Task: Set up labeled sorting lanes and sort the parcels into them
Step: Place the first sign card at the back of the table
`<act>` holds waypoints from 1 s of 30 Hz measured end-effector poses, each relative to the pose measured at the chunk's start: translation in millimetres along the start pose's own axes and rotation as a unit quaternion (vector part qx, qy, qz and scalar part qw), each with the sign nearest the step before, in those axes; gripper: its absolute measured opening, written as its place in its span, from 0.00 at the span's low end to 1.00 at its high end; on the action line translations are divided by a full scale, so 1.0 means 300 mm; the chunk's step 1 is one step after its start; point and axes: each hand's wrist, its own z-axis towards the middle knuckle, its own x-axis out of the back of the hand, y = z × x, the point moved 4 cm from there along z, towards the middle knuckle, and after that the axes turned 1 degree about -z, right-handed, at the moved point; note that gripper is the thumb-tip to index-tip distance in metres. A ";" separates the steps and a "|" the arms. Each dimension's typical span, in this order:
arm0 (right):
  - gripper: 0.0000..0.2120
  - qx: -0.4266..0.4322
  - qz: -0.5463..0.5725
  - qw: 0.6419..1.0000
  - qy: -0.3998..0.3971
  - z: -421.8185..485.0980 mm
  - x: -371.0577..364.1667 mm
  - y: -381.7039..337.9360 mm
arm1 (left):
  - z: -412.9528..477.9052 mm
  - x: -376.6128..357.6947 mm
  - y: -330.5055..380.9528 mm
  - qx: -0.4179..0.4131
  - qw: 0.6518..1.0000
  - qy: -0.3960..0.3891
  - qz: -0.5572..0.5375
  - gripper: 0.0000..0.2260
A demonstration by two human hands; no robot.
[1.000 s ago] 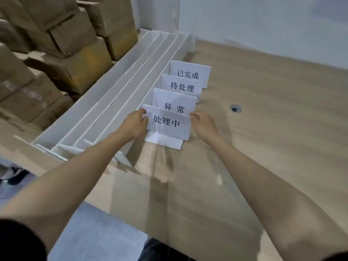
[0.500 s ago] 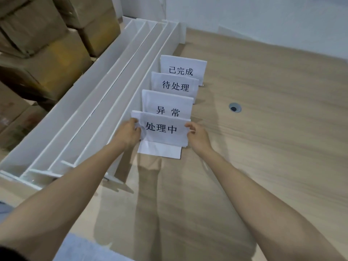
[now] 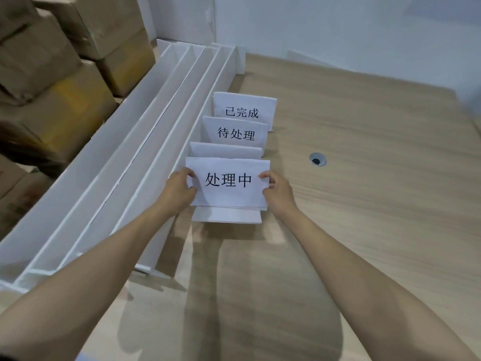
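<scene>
My left grip (image 3: 179,190) and right grip (image 3: 279,193) each pinching a side edge of the 处理中 label card (image 3: 229,190), upright, frontmost in the label row (image 3: 243,134) on the table (image 3: 364,217), just beside the lane dividers (image 3: 145,142)

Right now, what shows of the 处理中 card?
The 处理中 card is white paper, landscape, with three black characters; a second layer shows along its bottom edge. It faces the camera at the front of four cards, hiding the text of the next card. The left grip and right grip pinch its side edges. A white flap lies on the table beneath.
</scene>
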 end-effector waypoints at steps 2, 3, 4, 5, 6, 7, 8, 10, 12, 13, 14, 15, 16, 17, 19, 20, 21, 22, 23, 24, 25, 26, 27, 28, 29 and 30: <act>0.24 0.005 0.006 1.000 0.021 0.004 0.044 -0.033 | 0.011 0.027 0.047 -0.024 1.000 -0.001 0.005 0.15; 0.24 0.010 0.006 0.999 0.031 0.005 0.070 -0.054 | 0.019 0.041 0.074 -0.035 0.999 0.000 0.008 0.15; 0.24 0.017 0.003 0.999 0.040 0.007 0.096 -0.075 | 0.025 0.056 0.104 -0.049 0.999 0.002 0.011 0.15; 0.25 0.022 0.001 0.999 0.048 0.007 0.123 -0.095 | 0.032 0.070 0.136 -0.062 0.998 0.004 0.014 0.16; 0.25 0.025 0.003 0.998 0.057 0.006 0.149 -0.115 | 0.036 0.084 0.169 -0.077 0.997 0.007 0.015 0.16; 0.26 0.025 0.008 0.997 0.067 0.001 0.178 -0.134 | 0.040 0.097 0.203 -0.089 0.996 0.010 0.013 0.16; 0.26 0.026 0.011 0.996 0.081 -0.005 0.207 -0.152 | 0.042 0.109 0.237 -0.102 0.995 0.013 0.010 0.16; 0.26 0.033 0.013 0.994 0.107 -0.028 0.269 -0.187 | 0.041 0.129 0.308 -0.127 0.992 0.018 0.000 0.16; 0.26 0.040 0.017 0.990 0.136 -0.062 0.335 -0.213 | 0.033 0.141 0.385 -0.152 0.988 0.019 -0.006 0.15; 0.26 0.043 0.019 0.987 0.152 -0.081 0.369 -0.224 | 0.026 0.145 0.423 -0.163 0.986 0.018 -0.010 0.14; 0.26 0.045 0.020 0.985 0.168 -0.101 0.405 -0.232 | 0.017 0.145 0.461 -0.176 0.984 0.016 -0.012 0.14; 0.26 0.045 0.022 0.982 0.182 -0.124 0.441 -0.238 | 0.008 0.143 0.498 -0.188 0.982 0.014 -0.015 0.14; 0.26 0.046 0.023 0.979 0.196 -0.149 0.479 -0.243 | -0.004 0.138 0.537 -0.202 0.979 0.012 -0.021 0.14; 0.27 0.046 0.024 0.976 0.209 -0.177 0.517 -0.246 | -0.015 0.131 0.577 -0.218 0.975 0.010 -0.027 0.15; 0.27 0.046 0.021 0.971 0.236 -0.237 0.597 -0.248 | -0.047 0.114 0.663 -0.254 0.966 0.004 -0.035 0.15; 0.27 0.045 0.017 0.968 0.247 -0.268 0.638 -0.249 | -0.067 0.106 0.707 -0.267 0.963 0.001 -0.038 0.15; 0.27 0.045 0.012 0.965 0.256 -0.299 0.678 -0.250 | -0.086 0.099 0.750 -0.277 0.960 -0.002 -0.040 0.15; 0.27 0.045 0.006 0.963 0.265 -0.329 0.719 -0.252 | -0.107 0.093 0.792 -0.287 0.957 -0.004 -0.040 0.16; 0.27 0.047 0.003 0.961 0.273 -0.357 0.760 -0.254 | -0.129 0.086 0.833 -0.298 0.954 -0.009 -0.041 0.16; 0.28 0.049 0.004 0.959 0.281 -0.387 0.801 -0.255 | -0.152 0.080 0.876 -0.312 0.949 -0.016 -0.042 0.17; 0.28 0.051 0.007 0.956 0.290 -0.416 0.841 -0.255 | -0.177 0.072 0.917 -0.328 0.943 -0.024 -0.044 0.17; 0.28 0.055 0.011 0.952 0.300 -0.447 0.882 -0.253 | -0.204 0.065 0.961 -0.342 0.938 -0.027 -0.046 0.17; 0.28 0.059 0.014 0.949 0.311 -0.477 0.923 -0.250 | -0.230 0.058 1.003 -0.355 0.934 -0.027 -0.047 0.17; 0.28 0.064 0.019 0.944 0.322 -0.507 0.963 -0.247 | -0.261 0.050 1.046 -0.367 0.929 -0.024 -0.045 0.17; 0.28 0.067 0.024 0.941 0.332 -0.537 1.003 -0.241 | -0.293 0.041 1.088 -0.379 0.924 -0.021 -0.044 0.16; 0.29 0.069 0.026 0.937 0.340 -0.570 1.046 -0.233 | -0.331 0.029 1.132 -0.391 0.919 -0.019 -0.043 0.16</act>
